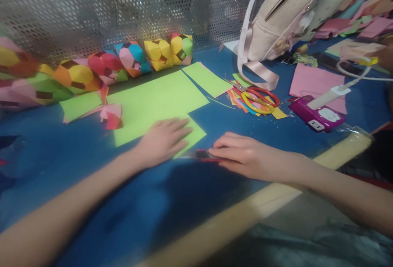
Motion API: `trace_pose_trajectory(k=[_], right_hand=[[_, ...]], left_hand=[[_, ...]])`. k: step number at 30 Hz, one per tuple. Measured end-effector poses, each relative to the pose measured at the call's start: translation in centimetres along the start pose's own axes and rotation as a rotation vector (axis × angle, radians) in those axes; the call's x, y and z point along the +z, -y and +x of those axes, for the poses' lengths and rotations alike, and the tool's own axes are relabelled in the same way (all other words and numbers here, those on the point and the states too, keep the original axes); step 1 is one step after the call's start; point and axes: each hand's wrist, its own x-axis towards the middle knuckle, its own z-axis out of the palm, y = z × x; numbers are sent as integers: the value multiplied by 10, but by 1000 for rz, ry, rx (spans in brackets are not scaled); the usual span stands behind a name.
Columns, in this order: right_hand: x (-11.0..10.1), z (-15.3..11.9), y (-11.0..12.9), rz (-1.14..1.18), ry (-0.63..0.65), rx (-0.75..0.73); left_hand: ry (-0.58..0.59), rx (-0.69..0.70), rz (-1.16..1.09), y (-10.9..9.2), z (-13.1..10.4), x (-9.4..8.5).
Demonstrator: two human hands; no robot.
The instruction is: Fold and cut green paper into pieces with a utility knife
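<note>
My left hand (pixel 164 141) lies with fingers spread on a piece of bright green paper (pixel 198 130), which meets a larger green sheet (pixel 153 99) behind it. Just to the right, my right hand (pixel 242 154) is closed around a small cutter (pixel 201 155) with a dark and red handle; its thin tip points left at the lower edge of the green piece. Motion blur softens the cutter. A narrower green strip (pixel 208 79) lies behind, slightly apart from the large sheet.
Scissors (pixel 258 100) with red and yellow handles rest on colored scraps. Folded paper balls (pixel 158 54) line the metal mesh (pixel 138 13). At right are a purple power adapter (pixel 317 113), pink paper (pixel 316 83) and a pale bag (pixel 276 17). The table's pale edge (pixel 242 214) runs diagonally in front.
</note>
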Motion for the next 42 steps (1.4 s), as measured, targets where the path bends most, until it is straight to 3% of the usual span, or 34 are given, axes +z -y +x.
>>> trace_pose_trajectory(k=[14,21,25,28,32,35,38,40,42], right_hand=[[2,4,2,27,5,-17],[-9,3,9,101,17,-6],[-21,-2,-14,-18,-205,182],[-26,-10,-44,-334,-330,425],[-26,-18,-69,-531,-288,609],[-26,-14,-68,-536,-247,584],[-27,3,-56,-307,-374,498],[-28,22,-47,64,-425,537],[-27,44,-42,540,-395,610]], left_hand=[[3,1,12,0,0,1],[16,-2,4,0,0,0],[-8,15,1,1,0,1],[-35,31,10,2,-1,2],[-58,41,-11,2,-3,4],[-74,27,-25,2,-3,4],[-92,4,-41,2,-3,6],[-109,-10,-59,2,-5,7],[-130,-20,-79,2,-6,8]])
